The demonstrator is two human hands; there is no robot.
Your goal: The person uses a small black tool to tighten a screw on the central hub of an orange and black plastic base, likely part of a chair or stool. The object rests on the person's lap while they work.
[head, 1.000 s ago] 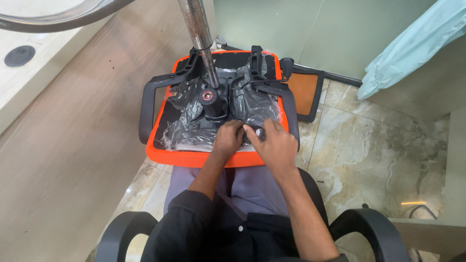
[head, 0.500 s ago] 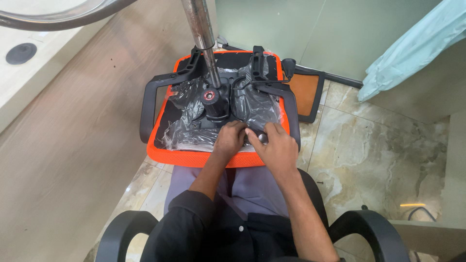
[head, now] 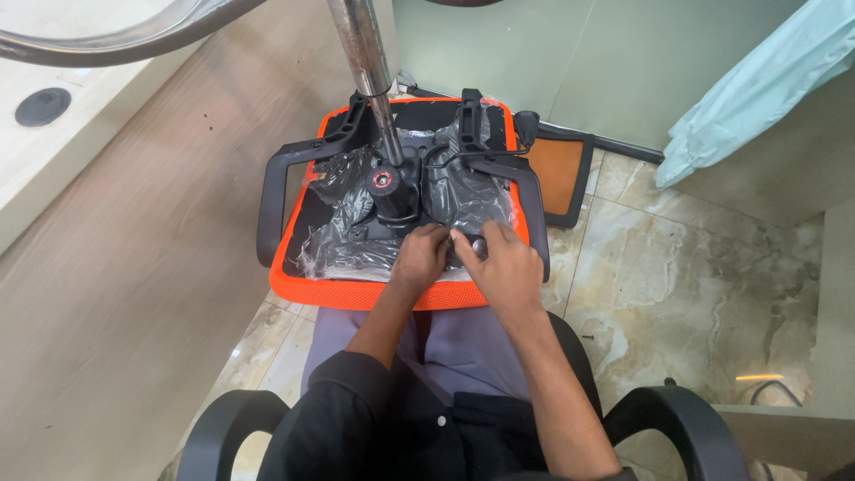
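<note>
An upturned orange office-chair seat point(head: 365, 292) rests on my lap, its black underside mechanism point(head: 392, 191) wrapped in clear plastic point(head: 343, 254). A chrome gas-lift column point(head: 365, 62) rises from the mechanism. Black armrests point(head: 272, 200) flank the seat. My left hand point(head: 420, 258) presses on the plastic-covered plate near the front edge, fingers curled. My right hand point(head: 499, 263) sits beside it, fingers pinching a small dark part point(head: 478, 245) at the mechanism; what it is stays unclear.
A wooden desk side panel point(head: 134, 267) stands to the left. An orange and black chair back point(head: 557, 178) lies on the marble floor point(head: 695, 285). Light blue plastic sheeting point(head: 757, 89) hangs at the upper right. Black armrests point(head: 677, 428) of my own chair frame my legs.
Both hands have stayed at the front of the mechanism, with small finger shifts. The seat has not moved.
</note>
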